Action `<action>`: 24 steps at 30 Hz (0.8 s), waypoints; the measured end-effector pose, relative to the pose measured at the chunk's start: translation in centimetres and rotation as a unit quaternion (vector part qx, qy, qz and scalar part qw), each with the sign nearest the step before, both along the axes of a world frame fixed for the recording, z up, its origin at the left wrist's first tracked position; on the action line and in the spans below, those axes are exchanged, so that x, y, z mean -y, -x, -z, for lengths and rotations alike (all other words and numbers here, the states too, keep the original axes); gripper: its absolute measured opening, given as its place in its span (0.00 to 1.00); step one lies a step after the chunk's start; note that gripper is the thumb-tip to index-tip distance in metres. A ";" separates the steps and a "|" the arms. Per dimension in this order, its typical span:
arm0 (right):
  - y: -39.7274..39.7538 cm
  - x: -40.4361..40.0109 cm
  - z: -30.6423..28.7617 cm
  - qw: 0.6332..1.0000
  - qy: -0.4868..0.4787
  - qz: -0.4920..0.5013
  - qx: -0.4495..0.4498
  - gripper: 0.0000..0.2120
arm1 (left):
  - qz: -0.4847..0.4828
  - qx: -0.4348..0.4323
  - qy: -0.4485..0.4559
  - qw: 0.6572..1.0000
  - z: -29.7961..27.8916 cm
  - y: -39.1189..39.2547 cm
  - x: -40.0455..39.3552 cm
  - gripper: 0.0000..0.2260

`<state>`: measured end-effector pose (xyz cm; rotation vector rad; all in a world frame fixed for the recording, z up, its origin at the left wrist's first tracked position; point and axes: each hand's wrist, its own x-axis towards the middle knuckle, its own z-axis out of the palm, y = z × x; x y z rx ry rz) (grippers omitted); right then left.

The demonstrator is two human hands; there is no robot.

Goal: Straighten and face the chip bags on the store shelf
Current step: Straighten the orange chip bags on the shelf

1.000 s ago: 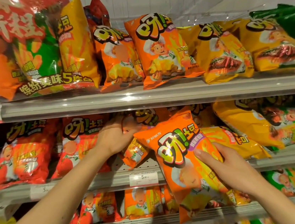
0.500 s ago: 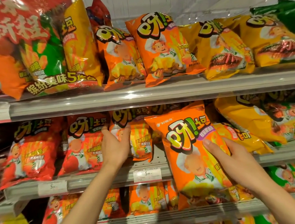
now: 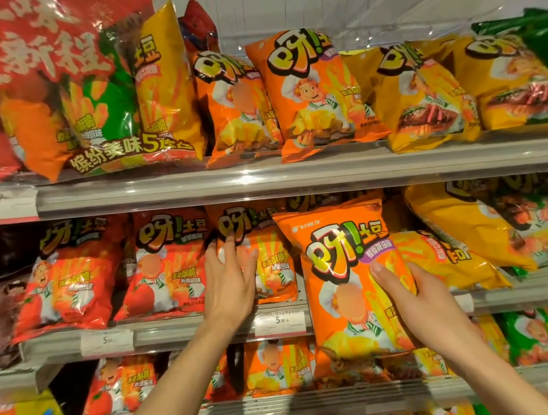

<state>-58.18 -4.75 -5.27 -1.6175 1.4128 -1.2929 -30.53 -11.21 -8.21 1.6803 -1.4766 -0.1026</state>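
Observation:
My right hand (image 3: 423, 306) grips an orange chip bag (image 3: 347, 281) by its right edge and holds it upright, face out, in front of the middle shelf (image 3: 191, 331). My left hand (image 3: 230, 281) lies flat with fingers spread against the front of a smaller orange chip bag (image 3: 272, 262) that stands on that shelf. To its left stand two red chip bags (image 3: 166, 265), facing out. A yellow chip bag (image 3: 444, 258) lies tilted behind the held bag on the right.
The top shelf (image 3: 296, 177) carries a large multi-pack (image 3: 80, 103) at left, then orange bags (image 3: 310, 92), yellow bags (image 3: 424, 95) and a green bag (image 3: 542, 43). White price tags (image 3: 279, 322) sit on the middle rail. The lower shelf (image 3: 290, 408) holds more orange, red and green bags.
The held orange bag has risen and turned upright. My left hand has slid from behind the small orange bag to its front and now presses it flat. The camera view moved closer.

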 end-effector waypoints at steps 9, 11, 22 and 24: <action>-1.7 -0.1 0.4 1.000 -0.017 0.002 0.008 0.28 | 0.059 -0.051 0.102 0.992 -1.0 -1.0 -4.3 0.09; -3.0 0.2 0.3 1.000 -0.015 -0.013 0.008 0.30 | 0.108 -0.120 0.066 0.985 -1.4 -0.6 -5.9 0.08; -9.9 2.1 -1.1 0.997 -0.015 -0.077 0.003 0.22 | 0.249 -0.201 -0.006 0.947 -2.2 -0.4 -8.6 0.38; -10.0 2.2 -1.3 0.996 -0.031 -0.087 -0.007 0.24 | 0.234 -0.208 0.001 0.950 -2.0 -0.3 -8.4 0.37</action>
